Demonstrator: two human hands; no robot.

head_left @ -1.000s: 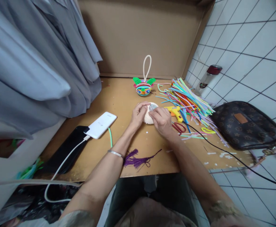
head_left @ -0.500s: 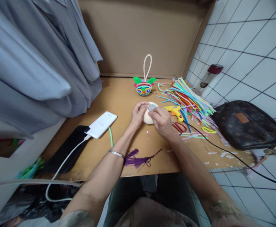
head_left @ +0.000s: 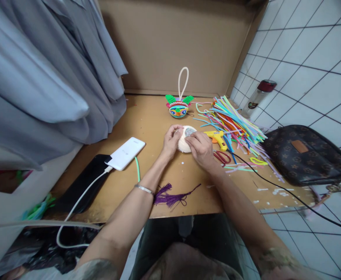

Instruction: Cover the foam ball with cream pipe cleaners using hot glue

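Note:
A round cream-white piece [head_left: 184,145] with a grey patch on its upper right is between my hands, above the middle of the table. My left hand [head_left: 171,140] grips its left edge, thumb and fingers closed on it. On the other side, the fingers of my right hand [head_left: 202,149] are pinched together at its right edge, beside the grey patch; the fingertips partly hide what they touch. Just right of that hand lies a yellow glue gun [head_left: 219,139]. Behind the piece stands a colourful lion-like ornament [head_left: 178,109] with green ears and a white loop.
Coloured pipe cleaners [head_left: 234,120], red-handled scissors [head_left: 222,157] and a dark bag [head_left: 307,155] are on the right, with a black cord crossing. A purple tassel [head_left: 172,197] lies near the front edge of the table [head_left: 199,206]. A cabled white phone [head_left: 127,152] is left.
The view has shifted very slightly. My right fingers sit a little further right and lower, and more of the grey patch shows. My left hand keeps its grip.

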